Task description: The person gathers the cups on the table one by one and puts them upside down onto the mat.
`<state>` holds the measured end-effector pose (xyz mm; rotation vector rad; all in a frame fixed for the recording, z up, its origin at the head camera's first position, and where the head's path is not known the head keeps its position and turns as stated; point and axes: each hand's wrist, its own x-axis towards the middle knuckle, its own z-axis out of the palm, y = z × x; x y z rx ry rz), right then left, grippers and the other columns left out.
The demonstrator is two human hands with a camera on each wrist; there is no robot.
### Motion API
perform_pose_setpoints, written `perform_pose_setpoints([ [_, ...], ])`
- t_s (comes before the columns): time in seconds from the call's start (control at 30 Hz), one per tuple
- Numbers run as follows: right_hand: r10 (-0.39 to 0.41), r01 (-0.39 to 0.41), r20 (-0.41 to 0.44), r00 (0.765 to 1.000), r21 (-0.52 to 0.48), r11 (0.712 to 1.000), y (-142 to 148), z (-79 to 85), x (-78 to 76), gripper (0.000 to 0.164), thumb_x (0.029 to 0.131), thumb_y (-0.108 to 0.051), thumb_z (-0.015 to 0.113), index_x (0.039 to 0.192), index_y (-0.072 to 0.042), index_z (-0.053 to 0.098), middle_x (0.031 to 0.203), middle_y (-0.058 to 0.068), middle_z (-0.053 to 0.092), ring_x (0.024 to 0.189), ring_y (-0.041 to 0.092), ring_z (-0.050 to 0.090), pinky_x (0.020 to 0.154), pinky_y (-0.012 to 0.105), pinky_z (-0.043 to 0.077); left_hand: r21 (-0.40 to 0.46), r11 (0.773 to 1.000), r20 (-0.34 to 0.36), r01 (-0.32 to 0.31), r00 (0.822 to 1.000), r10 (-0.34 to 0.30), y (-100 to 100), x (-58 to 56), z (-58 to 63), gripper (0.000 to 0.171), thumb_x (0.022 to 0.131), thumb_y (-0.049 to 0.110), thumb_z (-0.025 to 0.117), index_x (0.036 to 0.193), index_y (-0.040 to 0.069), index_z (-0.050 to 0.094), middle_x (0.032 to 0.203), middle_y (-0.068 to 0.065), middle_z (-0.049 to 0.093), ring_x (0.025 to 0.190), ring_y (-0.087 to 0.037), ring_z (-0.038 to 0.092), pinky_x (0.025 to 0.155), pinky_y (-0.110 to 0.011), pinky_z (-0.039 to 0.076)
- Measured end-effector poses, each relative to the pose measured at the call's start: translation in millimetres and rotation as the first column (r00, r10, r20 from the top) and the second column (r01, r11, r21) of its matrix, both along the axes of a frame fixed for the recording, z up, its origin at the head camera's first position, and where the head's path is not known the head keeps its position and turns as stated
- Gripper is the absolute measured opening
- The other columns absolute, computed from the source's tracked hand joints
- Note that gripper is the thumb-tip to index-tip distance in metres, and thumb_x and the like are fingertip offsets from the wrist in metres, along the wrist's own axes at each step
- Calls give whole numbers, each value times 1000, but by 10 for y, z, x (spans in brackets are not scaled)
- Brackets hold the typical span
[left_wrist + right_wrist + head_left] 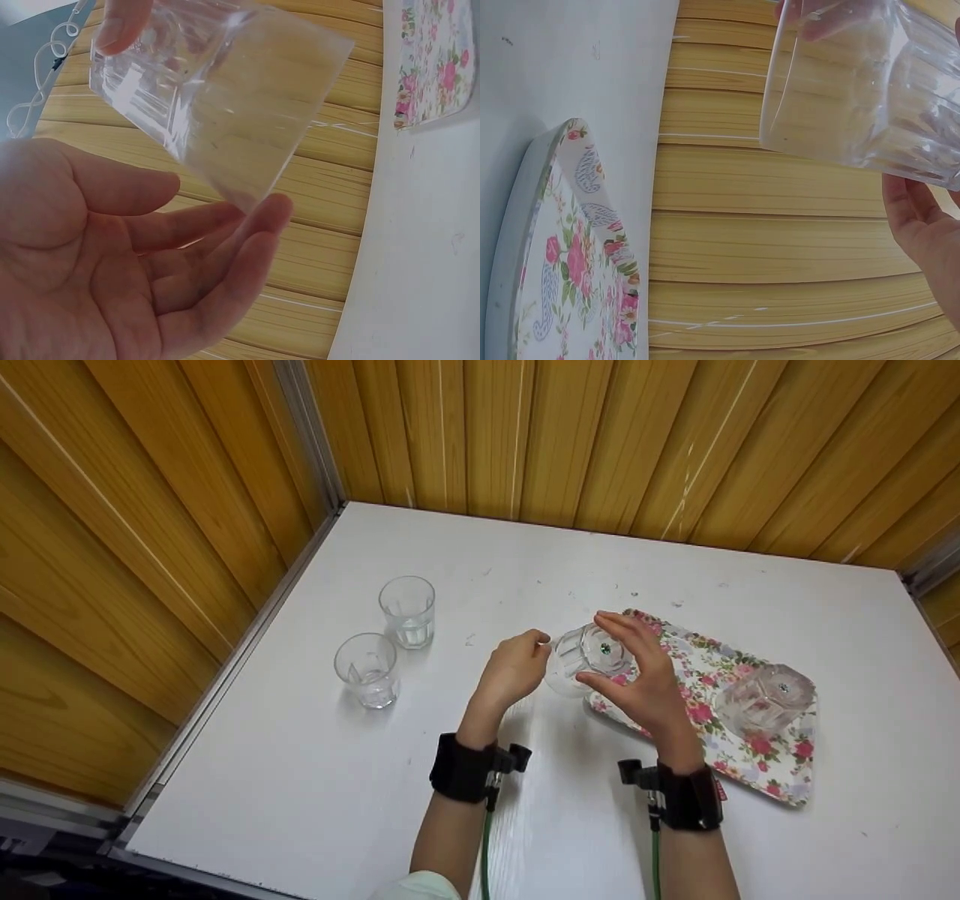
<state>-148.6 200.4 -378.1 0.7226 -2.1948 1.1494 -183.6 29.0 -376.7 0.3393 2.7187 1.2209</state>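
Observation:
A clear drinking glass [568,661] is held tilted above the white table, its base towards my right hand [649,682] and its mouth towards my left. The thumb and fingers of the right hand grip it around the base end. Beside the rim is my left hand [514,667]. In the left wrist view its fingers [259,225] are loosely bent with the tips at the rim of the glass, and the thumb stands apart from it. Under and right of the right hand lies a flowered tray [705,712], bearing another glass [769,701] turned upside down.
Two more clear glasses stand upright on the left of the table, one farther back [409,611] and one nearer [367,671]. Small marks or drops dot the white table top [480,562]. Wood-patterned panels [547,442] wall the back and left sides.

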Motion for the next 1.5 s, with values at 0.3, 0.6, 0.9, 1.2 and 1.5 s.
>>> perform_pose_setpoints([
  [0.3, 4, -4, 4, 1000, 4, 1000, 110, -205, -134, 70, 61, -5, 83, 124, -5, 54, 126, 10, 52, 120, 20, 45, 101, 22, 32, 9, 1000, 14, -1, 1000, 1, 0, 5, 5, 31, 96, 20, 43, 121, 6, 56, 109, -10, 64, 93, -20, 62, 75, -33, 49],
  [0.6, -14, 14, 4, 1000, 14, 1000, -18, 41, 34, 65, 59, 4, 81, 119, 3, 55, 118, 21, 53, 116, 24, 46, 99, 20, 30, 11, 1000, 1, 1, 1000, -1, 4, -1, 2, 30, 96, 20, 43, 118, 7, 58, 108, -9, 64, 96, -21, 61, 77, -34, 49],
  [0.9, -29, 29, -17, 999, 9, 1000, -32, 51, 40, 66, 57, 3, 82, 117, 3, 57, 115, 21, 53, 114, 21, 46, 98, 20, 31, 17, 999, -12, 28, 1000, -28, -8, 5, 4, 30, 96, 19, 42, 118, 4, 58, 109, -10, 63, 97, -22, 61, 78, -35, 49],
  [1.2, -80, 80, -26, 996, -6, 997, -1, -13, -9, 65, 54, 4, 83, 114, 6, 58, 114, 21, 55, 110, 26, 47, 98, 20, 31, 19, 999, 8, 29, 1000, -29, 5, 9, 11, 30, 97, 21, 42, 117, 7, 58, 110, -9, 63, 98, -21, 60, 79, -34, 48],
  [1.5, -154, 153, -28, 988, -22, 988, 137, -228, -147, 66, 55, -10, 86, 116, -4, 61, 117, 12, 55, 113, 24, 46, 99, 23, 32, 21, 999, 14, 34, 999, -34, 4, 12, 6, 30, 97, 21, 41, 118, 6, 57, 111, -9, 63, 97, -21, 61, 78, -33, 48],
])
